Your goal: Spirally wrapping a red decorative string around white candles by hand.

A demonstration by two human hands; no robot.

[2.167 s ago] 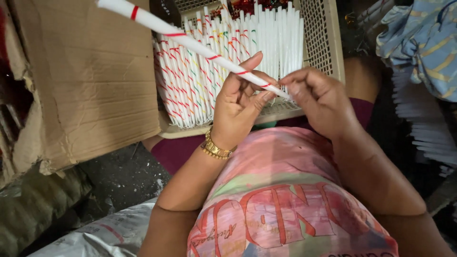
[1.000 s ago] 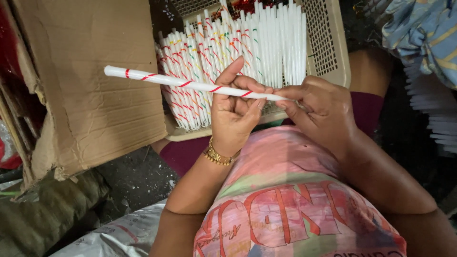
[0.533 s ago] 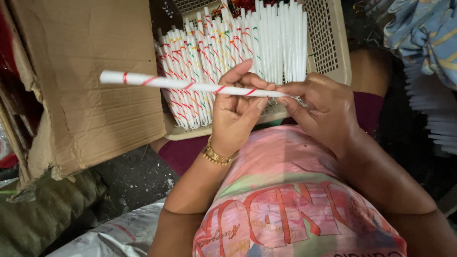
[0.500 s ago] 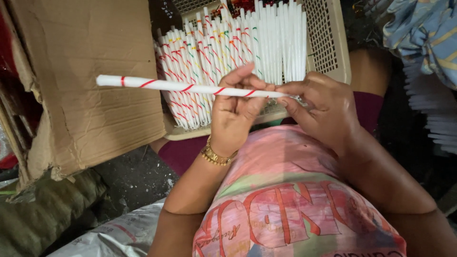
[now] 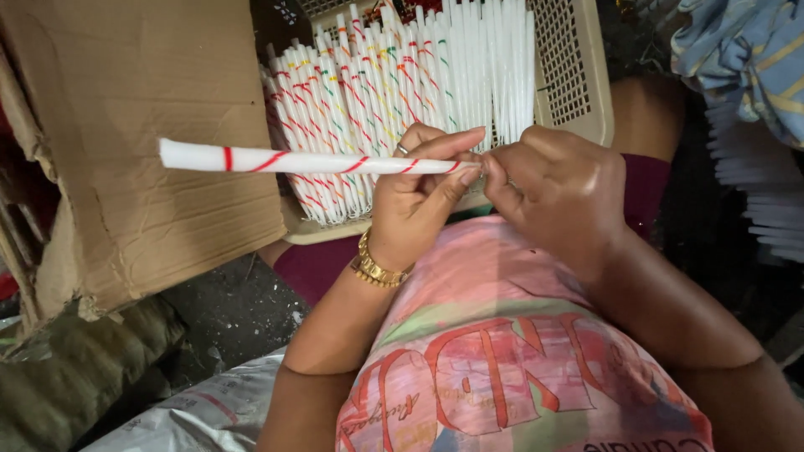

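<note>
A long white paper cone with a red spiral stripe (image 5: 293, 161) lies level across the view, its wide end to the left. My left hand (image 5: 419, 201) grips its narrow part between thumb and fingers. My right hand (image 5: 553, 188) pinches the thin tip where it meets the left fingers. A gold bracelet (image 5: 377, 269) sits on my left wrist. Behind both hands, a beige plastic basket (image 5: 578, 75) holds several more white cones with red, green and yellow stripes (image 5: 394, 84).
A brown cardboard box (image 5: 142, 109) stands at the left, touching the basket. A stack of white paper pieces (image 5: 754, 192) and striped blue cloth (image 5: 745, 50) are at the right. A grey plastic sack (image 5: 209, 414) lies bottom left on dark ground.
The cone swung down from a steep tilt to nearly level. Its wide end moved left over the cardboard box, while both hands stayed on the narrow end.
</note>
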